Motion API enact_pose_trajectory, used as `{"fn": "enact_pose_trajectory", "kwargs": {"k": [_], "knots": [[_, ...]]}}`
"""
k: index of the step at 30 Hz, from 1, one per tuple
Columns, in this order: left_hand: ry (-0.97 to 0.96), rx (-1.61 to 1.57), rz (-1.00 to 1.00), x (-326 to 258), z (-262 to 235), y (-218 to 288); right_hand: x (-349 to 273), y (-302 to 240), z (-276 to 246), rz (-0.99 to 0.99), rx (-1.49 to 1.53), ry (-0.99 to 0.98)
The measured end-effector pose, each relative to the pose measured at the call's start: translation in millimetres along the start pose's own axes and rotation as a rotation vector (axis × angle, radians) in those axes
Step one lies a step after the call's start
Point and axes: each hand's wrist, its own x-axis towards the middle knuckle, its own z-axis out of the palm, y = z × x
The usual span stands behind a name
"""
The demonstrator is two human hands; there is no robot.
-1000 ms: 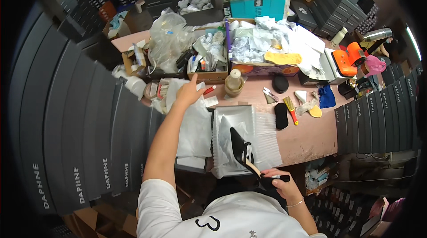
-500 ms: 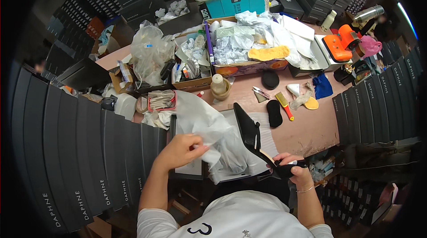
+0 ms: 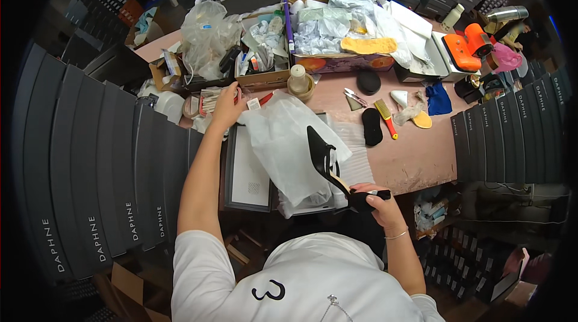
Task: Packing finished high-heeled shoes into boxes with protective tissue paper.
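My right hand (image 3: 378, 200) grips a black pointed high-heel shoe (image 3: 324, 154) by its heel end, toe pointing away from me, just above the near table edge. Under the shoe lies a crumpled white tissue sheet (image 3: 283, 141), spread over an open grey shoe box (image 3: 248, 173). My left hand (image 3: 225, 105) is stretched out to the table's left side, its fingers among small items beside a white tag (image 3: 253, 103) and a red-edged roll (image 3: 208, 103). Whether it holds any of them is hidden.
The pink table (image 3: 415, 156) carries a black insole (image 3: 372, 127), a yellow brush (image 3: 385, 116), a blue cloth (image 3: 438, 99), a small bottle (image 3: 298, 78), cardboard boxes of crumpled paper (image 3: 337, 27) and a clear plastic bag (image 3: 205, 36). Stacked dark shoe boxes (image 3: 90, 159) stand to both sides.
My left hand has let go of the white tissue near my body and reached out to the table's far left. The tissue now lies over the box. My right hand keeps the shoe.
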Motion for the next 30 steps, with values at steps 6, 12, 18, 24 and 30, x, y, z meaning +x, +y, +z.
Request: {"fn": "enact_pose_trajectory", "kwargs": {"k": [6,12,18,24,30], "knots": [[-0.303,-0.064,0.320,-206.5,39.7,117.1,-5.2,19.2,-6.0,0.014,0.509,0.142],[-0.058,0.027,0.245,-216.3,123.4,105.3,-20.4,-0.5,5.0,0.028,0.476,0.150],[-0.052,-0.140,0.298,-213.1,117.0,90.0,-40.1,14.8,6.7,0.002,0.550,0.163],[0.088,-0.343,0.140,-211.0,92.0,84.1,-48.3,30.8,11.0,0.039,0.951,0.284],[0.380,-0.522,-0.328,-226.8,30.9,35.7,-35.7,28.6,29.6,0.108,1.124,0.290]]}}
